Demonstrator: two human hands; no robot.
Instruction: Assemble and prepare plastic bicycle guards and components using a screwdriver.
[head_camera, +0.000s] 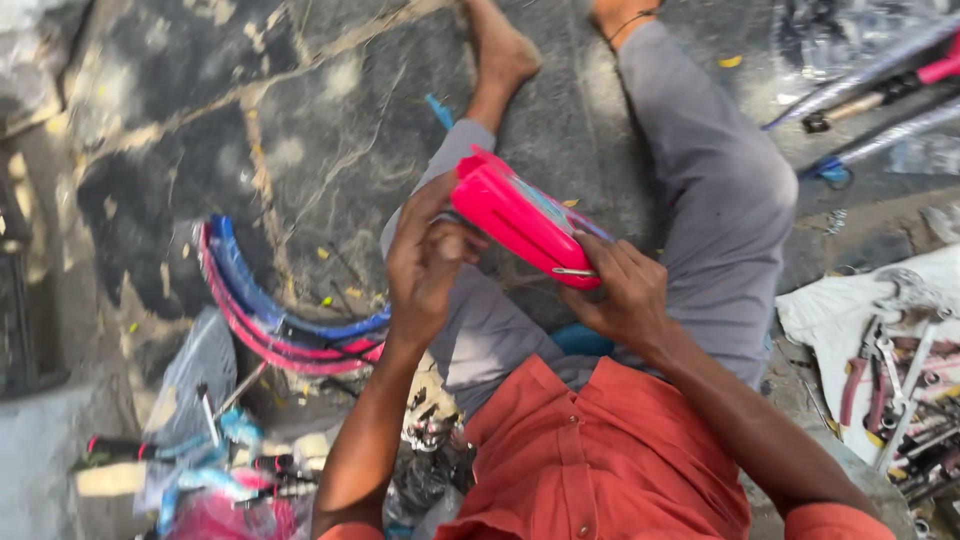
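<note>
Between the knees: a seated person holds a pink guard (520, 215) above the lap, tilted, its upper end toward the left hand

Left hand (425, 255): grip closed about the guard's upper end, fingers curled over its edge; thumb side faces the camera

Right hand (625, 295): grip closed on the guard's lower end, fingers under it, thumb near a small metal clip (572, 271)

Step in hand, judged: fitting or adjusting the clip at the lower end; best done with the left hand steadying the guard against twist, the right thumb pressing the clip squarely along the edge; curved plastic is likely to flex, so support close to the clip seems wise

Floor (300, 130): dark cracked stone; pink and blue curved strips (270, 325) lie well apart from the hands, to the left

Cloth (850, 310): white, at right, carrying pliers and spanners (890, 385)

Lower left: plastic bags (195, 375) and small parts, kinds unclear

Hidden: the guard's underside; the right fingertips beneath it; whether the clip is seated or loose cannot be told

Cut off: wrapped tubes (880, 65) at upper right run out of view; both feet partly beyond the top edge

Hard to make out: motion blur softens the guard's blue marking and the heap beside the left elbow
</note>
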